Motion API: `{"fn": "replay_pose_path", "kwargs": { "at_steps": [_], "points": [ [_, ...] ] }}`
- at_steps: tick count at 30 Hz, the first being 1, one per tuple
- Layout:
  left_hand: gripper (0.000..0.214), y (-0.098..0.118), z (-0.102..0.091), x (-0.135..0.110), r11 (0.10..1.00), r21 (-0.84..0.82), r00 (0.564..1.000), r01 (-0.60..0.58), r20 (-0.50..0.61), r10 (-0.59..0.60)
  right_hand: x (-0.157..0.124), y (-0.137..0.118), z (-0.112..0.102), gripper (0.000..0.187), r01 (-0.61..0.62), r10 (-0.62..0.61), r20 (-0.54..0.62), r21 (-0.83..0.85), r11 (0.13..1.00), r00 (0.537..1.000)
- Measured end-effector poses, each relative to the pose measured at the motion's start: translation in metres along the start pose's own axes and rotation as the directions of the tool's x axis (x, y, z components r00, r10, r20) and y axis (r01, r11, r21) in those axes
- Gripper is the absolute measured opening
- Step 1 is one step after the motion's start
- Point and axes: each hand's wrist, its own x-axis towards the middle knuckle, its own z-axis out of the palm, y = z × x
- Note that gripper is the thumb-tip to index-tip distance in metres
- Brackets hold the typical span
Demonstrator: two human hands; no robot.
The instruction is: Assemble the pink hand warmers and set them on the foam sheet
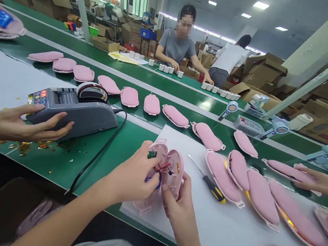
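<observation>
An opened pink plastic case [173, 182] is held over the white sheet by both my hands. Its two halves stand apart like a book, with red and black wires running between them. My left hand [132, 171] closes on the left half, thumb and fingers near a small green circuit board [152, 154] and a blue part [157, 180] partly hidden by the fingers. Around the right half wrap the fingers of my right hand [179, 203], thumb at its lower edge. A screwdriver [215, 189] with a black and yellow handle lies just right of my hands.
A grey tape dispenser [91, 116] with a cable stands left, a co-worker's hand [31, 123] against it. Closed pink cases [152, 104] line the green belt; more lie right, near another person's hands [312, 180]. Across the belt a person handles small white parts [167, 69].
</observation>
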Motion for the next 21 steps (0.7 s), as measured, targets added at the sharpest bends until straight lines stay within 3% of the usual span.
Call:
{"fn": "replay_pose_path", "kwargs": {
  "at_steps": [3,6,9,13,16,21],
  "points": [
    [0.036,-0.001,0.006,0.003,0.997,-0.064,0.993,0.033,-0.111,-0.04,0.002,0.002,0.001,0.052,-0.113,0.101,0.109,0.116,0.987,0.989],
    [0.035,-0.006,0.023,0.009,0.999,0.031,0.955,0.04,-0.295,-0.029,0.005,0.003,0.0,0.057,-0.111,0.093,0.115,0.157,0.981,0.989],
    [0.03,-0.008,0.037,0.011,0.991,0.126,0.941,0.044,-0.337,0.002,0.005,0.0,0.003,0.058,-0.055,0.043,0.088,0.143,0.988,0.995],
    [0.051,0.0,0.042,0.008,0.986,0.162,0.937,0.037,-0.348,0.022,0.003,-0.008,0.013,0.055,0.002,-0.012,0.116,0.086,0.996,0.993],
    [0.058,0.003,0.041,0.007,0.999,0.047,0.942,0.025,-0.335,-0.008,0.002,-0.012,0.02,0.054,0.012,-0.014,0.068,0.023,1.0,0.998],
    [0.065,-0.01,0.042,0.007,0.95,-0.282,0.926,0.135,-0.305,-0.222,0.007,-0.012,0.015,0.047,-0.056,0.057,0.047,-0.021,0.998,0.997]
  ]
}}
